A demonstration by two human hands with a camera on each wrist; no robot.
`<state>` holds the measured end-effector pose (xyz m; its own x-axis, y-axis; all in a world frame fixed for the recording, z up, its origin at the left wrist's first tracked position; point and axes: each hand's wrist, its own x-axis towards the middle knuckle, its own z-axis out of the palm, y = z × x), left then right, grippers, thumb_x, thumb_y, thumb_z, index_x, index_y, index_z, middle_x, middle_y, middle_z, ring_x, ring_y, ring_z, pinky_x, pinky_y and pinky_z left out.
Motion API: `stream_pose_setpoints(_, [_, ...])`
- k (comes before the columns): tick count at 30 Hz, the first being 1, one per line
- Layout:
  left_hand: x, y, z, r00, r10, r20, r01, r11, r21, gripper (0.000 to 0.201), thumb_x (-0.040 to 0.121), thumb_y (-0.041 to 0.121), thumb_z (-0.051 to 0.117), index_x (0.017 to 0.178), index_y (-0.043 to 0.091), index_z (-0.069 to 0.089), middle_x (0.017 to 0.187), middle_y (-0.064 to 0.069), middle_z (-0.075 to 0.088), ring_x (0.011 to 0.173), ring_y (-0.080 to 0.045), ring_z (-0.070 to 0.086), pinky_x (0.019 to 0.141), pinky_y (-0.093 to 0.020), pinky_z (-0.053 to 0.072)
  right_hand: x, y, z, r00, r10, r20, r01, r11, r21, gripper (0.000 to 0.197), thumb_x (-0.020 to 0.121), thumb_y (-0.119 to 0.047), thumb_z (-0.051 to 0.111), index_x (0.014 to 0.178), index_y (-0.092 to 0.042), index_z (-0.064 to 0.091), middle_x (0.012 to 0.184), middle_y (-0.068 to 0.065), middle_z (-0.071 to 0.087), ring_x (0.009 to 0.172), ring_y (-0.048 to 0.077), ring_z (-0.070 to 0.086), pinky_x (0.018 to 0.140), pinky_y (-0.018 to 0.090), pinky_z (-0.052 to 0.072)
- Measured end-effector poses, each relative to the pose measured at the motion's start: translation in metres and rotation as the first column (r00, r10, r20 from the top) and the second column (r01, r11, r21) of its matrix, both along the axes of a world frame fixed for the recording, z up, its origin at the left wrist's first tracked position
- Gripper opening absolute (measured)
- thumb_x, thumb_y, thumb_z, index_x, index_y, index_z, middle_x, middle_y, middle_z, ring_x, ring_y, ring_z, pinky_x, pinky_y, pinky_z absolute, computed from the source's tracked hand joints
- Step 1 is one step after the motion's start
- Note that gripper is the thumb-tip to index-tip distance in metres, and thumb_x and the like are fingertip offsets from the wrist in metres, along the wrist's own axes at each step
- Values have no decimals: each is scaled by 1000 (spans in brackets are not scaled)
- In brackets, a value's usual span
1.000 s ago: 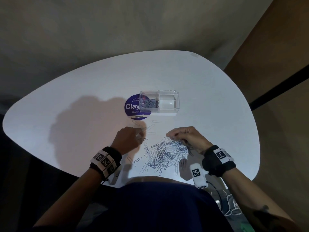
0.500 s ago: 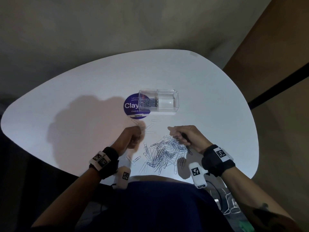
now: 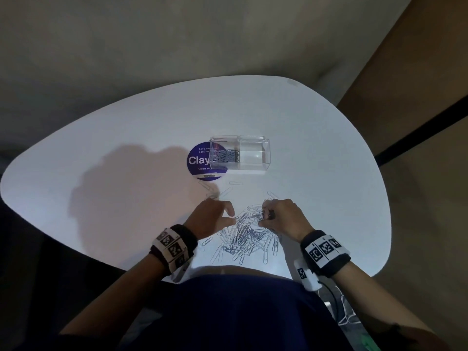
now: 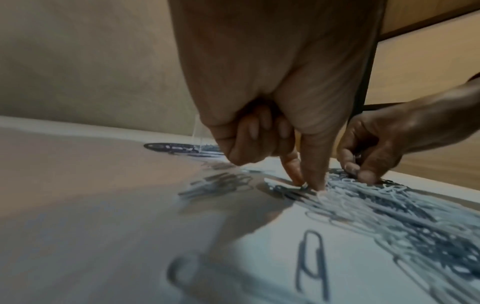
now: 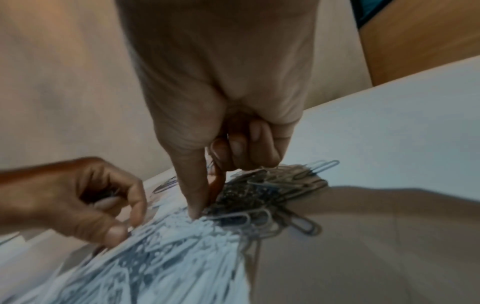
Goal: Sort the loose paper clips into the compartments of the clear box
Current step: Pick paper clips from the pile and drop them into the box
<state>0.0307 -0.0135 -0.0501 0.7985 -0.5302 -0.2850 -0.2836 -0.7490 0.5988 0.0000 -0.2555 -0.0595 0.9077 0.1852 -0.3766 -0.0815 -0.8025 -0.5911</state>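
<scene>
From the head view, we are working the paper clips (image 3: 247,235) heaped at the desk's (image 3: 316,173) six o'clock, the clear box (image 3: 253,158) at twelve. At the left wrist, our left hand (image 4: 285,123) is pinching a clip narrowly. At the right wrist, our right hand (image 5: 221,133) is pinching likewise; light, slippery, tangling wire seems best lifted by one loop.

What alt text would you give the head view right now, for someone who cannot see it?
Both hands work a heap of loose paper clips at the near edge of a white table: the left hand pinches at its left edge, the right hand at its far side. Beyond stands the clear box, clips in its left compartment only, partly over a round blue sticker.
</scene>
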Motion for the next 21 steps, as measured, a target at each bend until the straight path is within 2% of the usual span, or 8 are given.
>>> stream_pose_setpoints(6, [0, 3, -8, 1000, 1, 22, -1, 1000, -19, 14, 82, 29, 73, 81, 16, 69, 52, 20, 43, 55, -2, 49, 80, -29, 47, 6, -11, 1, 989, -121, -90, 142, 948, 285, 29, 81, -23, 82, 67, -10, 61, 80, 1, 71, 67, 14, 64, 66, 31, 49])
stream_pose_setpoints(9, [3, 1, -4, 985, 138, -101, -145, 987, -68, 17, 83, 24, 73, 77, 9, 69, 47, 14, 48, 54, 5, 52, 71, -13, 35, 5, -12, 16, 949, -179, -261, 296, 790, 536, 40, 88, -21, 77, 70, 8, 55, 66, 3, 63, 57, 19, 50, 61, 32, 47])
stream_pose_setpoints(10, [5, 1, -3, 970, 180, -163, -192, 979, -66, 19, 85, 22, 71, 74, 7, 67, 50, 14, 52, 54, 5, 50, 66, -15, 35, 5, -11, 23, 928, -192, -321, 352, 736, 578, 37, 91, -15, 71, 66, 7, 55, 57, 0, 55, 51, 16, 43, 55, 29, 45])
stream_pose_setpoints(12, [6, 4, 0, 902, 245, -355, -306, 943, -128, 26, 88, 18, 61, 65, 8, 56, 55, 9, 49, 47, -5, 40, 54, -23, 33, 7, -8, 30, 871, -217, -440, 470, 627, 621, 39, 94, -5, 59, 56, -8, 63, 51, -2, 47, 43, 11, 33, 44, 26, 23])
stream_pose_setpoints(15, [4, 5, 12, 633, 224, -741, -599, 748, -286, 18, 77, 16, 49, 62, 17, 40, 55, 1, 35, 46, -13, 20, 46, -23, 14, 14, 1, 38, 762, -190, -619, 633, 421, 650, 45, 94, -5, 43, 57, -15, 66, 61, 3, 44, 46, 10, 35, 48, 27, 12])
stream_pose_setpoints(17, [5, 5, 19, 544, 167, -822, -703, 625, -338, 10, 73, 12, 41, 64, 15, 38, 56, -8, 43, 45, -16, 24, 45, -22, 14, 22, 10, 44, 697, -164, -698, 705, 334, 626, 43, 95, -7, 39, 62, -12, 66, 60, 3, 45, 45, 9, 38, 44, 22, 16])
stream_pose_setpoints(19, [8, 4, 22, 501, 162, -850, -770, 531, -353, 13, 70, 4, 32, 60, 11, 37, 56, -15, 50, 44, -20, 31, 42, -21, 21, 35, 21, 52, 676, -171, -717, 725, 331, 604, 36, 98, -12, 42, 67, -9, 60, 57, 2, 46, 41, 9, 38, 39, 19, 20])
stream_pose_setpoints(21, [12, 4, 20, 471, 196, -860, -812, 477, -336, 11, 64, 5, 32, 56, 10, 37, 52, -16, 49, 43, -21, 32, 41, -21, 23, 53, 33, 60, 694, -205, -690, 696, 438, 569, 33, 100, -21, 49, 69, -11, 56, 57, 0, 44, 40, 8, 35, 37, 18, 20])
